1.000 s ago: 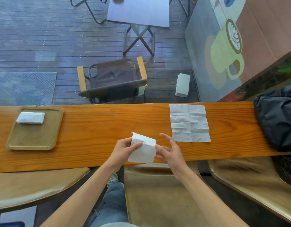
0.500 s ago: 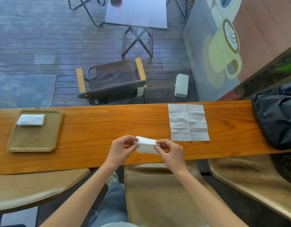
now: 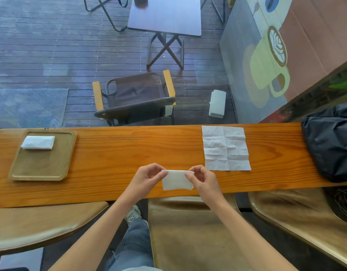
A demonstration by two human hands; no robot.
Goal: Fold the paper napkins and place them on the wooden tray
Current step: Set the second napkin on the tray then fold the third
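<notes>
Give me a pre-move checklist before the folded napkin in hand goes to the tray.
1. Grip: left hand and right hand each pinch an upper corner of the folded napkin. Ok.
2. Fold finished: compact rectangle; edge alignment cannot tell.
3. Wooden tray has bare space: one folded napkin on tray sits at its far edge, the rest is free. Ok.
4. Path along the counter to the tray: nothing lies between. Ok.
5. Remaining work: unfolded napkin lies flat to the right. Not ok, still to fold.

Wooden counter (image 3: 129, 153) faces glass overlooking decking (image 3: 51, 55), folding chair (image 3: 135, 98).
</notes>
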